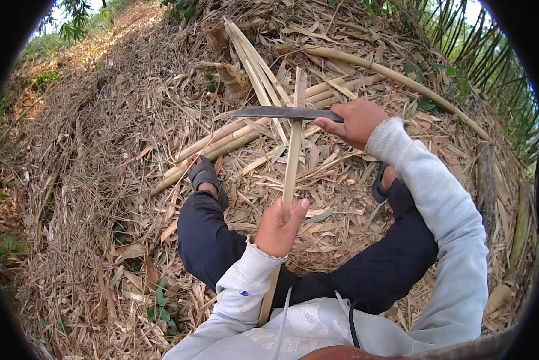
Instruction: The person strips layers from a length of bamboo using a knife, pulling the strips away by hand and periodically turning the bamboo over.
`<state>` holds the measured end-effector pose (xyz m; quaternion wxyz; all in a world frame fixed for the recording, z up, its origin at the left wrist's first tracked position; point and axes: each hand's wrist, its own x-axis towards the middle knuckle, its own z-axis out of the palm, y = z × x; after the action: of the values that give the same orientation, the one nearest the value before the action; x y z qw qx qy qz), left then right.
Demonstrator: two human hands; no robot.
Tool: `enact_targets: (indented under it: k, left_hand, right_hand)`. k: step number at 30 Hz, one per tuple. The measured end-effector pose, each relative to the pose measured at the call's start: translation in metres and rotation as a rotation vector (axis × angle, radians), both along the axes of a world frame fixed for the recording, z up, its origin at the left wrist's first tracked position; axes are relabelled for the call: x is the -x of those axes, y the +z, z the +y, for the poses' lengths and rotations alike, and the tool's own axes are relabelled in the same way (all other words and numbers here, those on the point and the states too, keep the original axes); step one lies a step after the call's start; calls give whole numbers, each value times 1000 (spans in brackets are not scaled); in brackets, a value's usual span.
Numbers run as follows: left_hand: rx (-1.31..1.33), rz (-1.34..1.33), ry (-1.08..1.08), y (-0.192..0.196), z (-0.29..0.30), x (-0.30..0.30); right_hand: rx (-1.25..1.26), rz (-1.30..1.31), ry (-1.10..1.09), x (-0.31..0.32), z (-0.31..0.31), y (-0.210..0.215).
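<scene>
My left hand [279, 228] is closed round a long, pale bamboo strip [293, 157], thumb lying along it. The strip runs from my lap up and away between my legs. In my right hand [358, 122] is the handle of a machete [269, 113], its dark blade pointing left. The blade lies across the strip's upper part and appears to touch it. Past the blade, the strip's far end leans over some bamboo poles. Several split bamboo strips [251, 63] lie in a fanned bundle just beyond and left of the blade.
Bamboo poles [224, 143] cross the ground ahead of my sandalled feet. A long curved pole [395, 75] lies at the far right. Cut stumps [232, 81] stand ahead. Dry leaves and shavings cover the sloping ground, and green bamboo [497, 66] grows at the upper right.
</scene>
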<state>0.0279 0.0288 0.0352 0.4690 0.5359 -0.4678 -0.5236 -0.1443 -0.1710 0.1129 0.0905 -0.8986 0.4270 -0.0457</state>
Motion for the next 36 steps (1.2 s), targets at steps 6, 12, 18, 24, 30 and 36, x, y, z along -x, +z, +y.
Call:
enact_targets:
  k: [6,12,18,24,30,36]
  left_hand:
    - [-72,70,-10,6,6,-8]
    - [-97,92,-45,11,11,-9]
    - [-99,75,-48,15,6,-3]
    - [-206,134,-58,18,5,-3]
    - [-359,470,-125,28,6,-17]
    - [-400,623,-162,34,10,-26]
  right_hand:
    - [166,1,277,-9,37,-6]
    - [87,-63,160,-2,28,-13]
    - [77,-178,-154,25,-15,10]
    - [178,-69,-43,14,-6,-3]
    - [58,-443,-176,18,-10,-14]
    - [215,-179,268,-17,56,-4]
